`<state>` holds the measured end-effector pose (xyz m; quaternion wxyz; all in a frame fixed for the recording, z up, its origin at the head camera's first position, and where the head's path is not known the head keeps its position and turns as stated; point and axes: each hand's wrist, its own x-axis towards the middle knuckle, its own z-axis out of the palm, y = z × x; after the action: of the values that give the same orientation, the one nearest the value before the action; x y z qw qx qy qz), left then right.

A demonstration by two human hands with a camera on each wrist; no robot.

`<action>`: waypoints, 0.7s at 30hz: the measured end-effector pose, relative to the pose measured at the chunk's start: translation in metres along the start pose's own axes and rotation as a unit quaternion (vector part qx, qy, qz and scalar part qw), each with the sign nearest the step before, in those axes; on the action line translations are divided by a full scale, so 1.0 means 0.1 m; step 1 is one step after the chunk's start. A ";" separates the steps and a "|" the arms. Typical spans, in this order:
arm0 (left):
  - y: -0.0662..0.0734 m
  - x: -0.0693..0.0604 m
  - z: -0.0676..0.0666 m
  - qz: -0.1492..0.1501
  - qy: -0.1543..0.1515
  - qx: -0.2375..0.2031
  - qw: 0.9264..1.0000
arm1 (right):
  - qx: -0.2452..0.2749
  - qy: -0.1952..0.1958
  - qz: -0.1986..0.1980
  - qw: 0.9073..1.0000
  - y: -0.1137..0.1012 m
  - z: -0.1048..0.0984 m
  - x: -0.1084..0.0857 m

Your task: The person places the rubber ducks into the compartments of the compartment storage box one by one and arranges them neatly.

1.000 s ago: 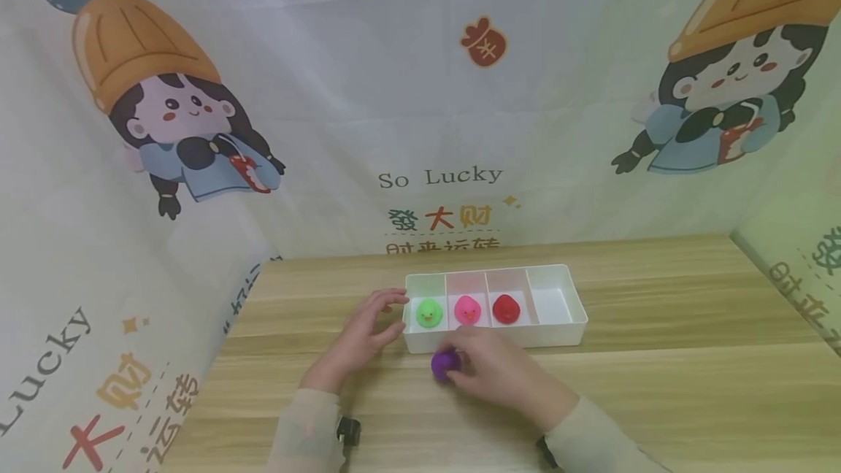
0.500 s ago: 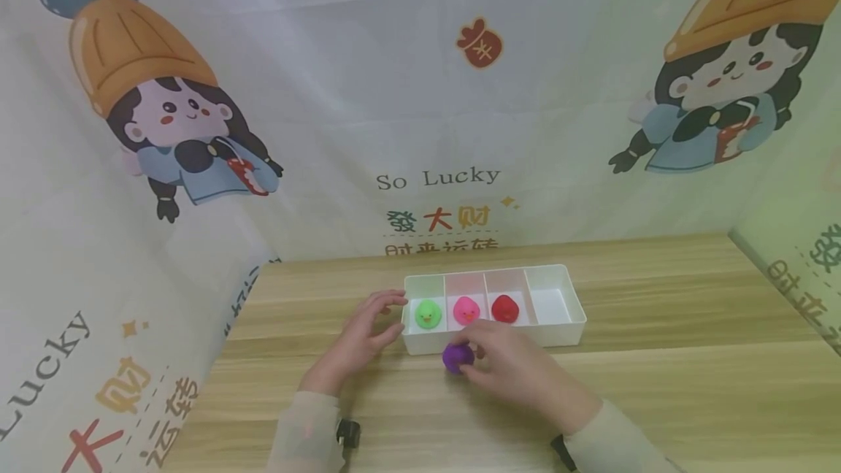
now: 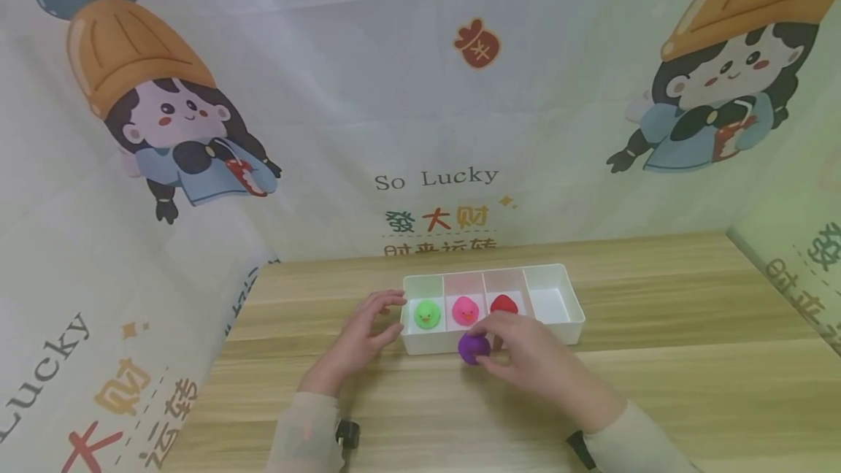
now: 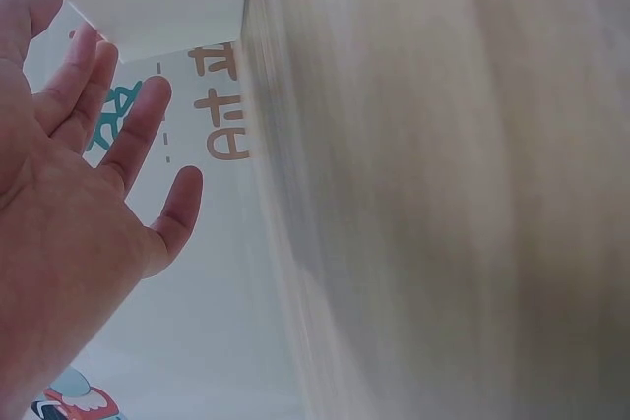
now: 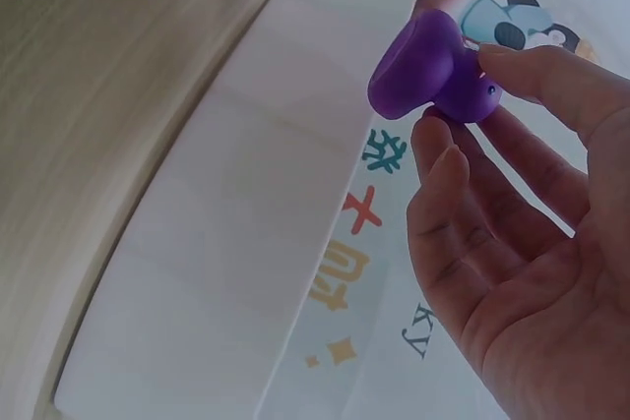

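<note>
My right hand (image 3: 532, 356) pinches a purple rubber duck (image 3: 474, 349) between thumb and fingers. It holds the duck in front of the white divided box (image 3: 427, 344), about level with its front wall. In the right wrist view the duck (image 5: 423, 66) is tipped on its side, one small eye showing. My left hand (image 3: 364, 331) is at the box's left end, its fingers loosely spread and fingertips touching or very near the wall. Inside the box sit a green duck (image 3: 427, 314), a pink duck (image 3: 465, 310) and a red duck (image 3: 504, 304), partly hidden by my right hand.
The box's rightmost compartment (image 3: 550, 305) holds nothing. Bare wooden tabletop (image 3: 670, 327) extends around the box. Behind the table hangs a printed cloth (image 3: 558, 166) with cartoon figures and lettering, also covering both sides.
My right hand has moved to the right and slightly away from me along the box's front, carrying the purple duck. The left hand and the box have stayed in place.
</note>
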<state>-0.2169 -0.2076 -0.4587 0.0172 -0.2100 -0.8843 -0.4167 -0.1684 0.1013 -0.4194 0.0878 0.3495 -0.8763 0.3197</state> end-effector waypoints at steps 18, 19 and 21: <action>-0.03 0.00 0.00 0.008 0.002 0.005 1.000 | -0.021 0.055 0.016 0.998 0.20 -0.31 -0.12; -0.03 0.01 0.00 0.008 0.002 0.007 1.000 | -0.020 0.057 0.021 0.998 0.22 -0.32 -0.13; -0.03 0.01 0.00 0.011 0.002 0.008 1.000 | -0.015 0.060 0.030 0.998 0.25 -0.35 -0.14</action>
<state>-0.2187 -0.2091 -0.4603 0.0252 -0.2188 -0.8853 -0.4097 -0.1773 0.1448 -0.4098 0.1355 0.3024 -0.8841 0.3295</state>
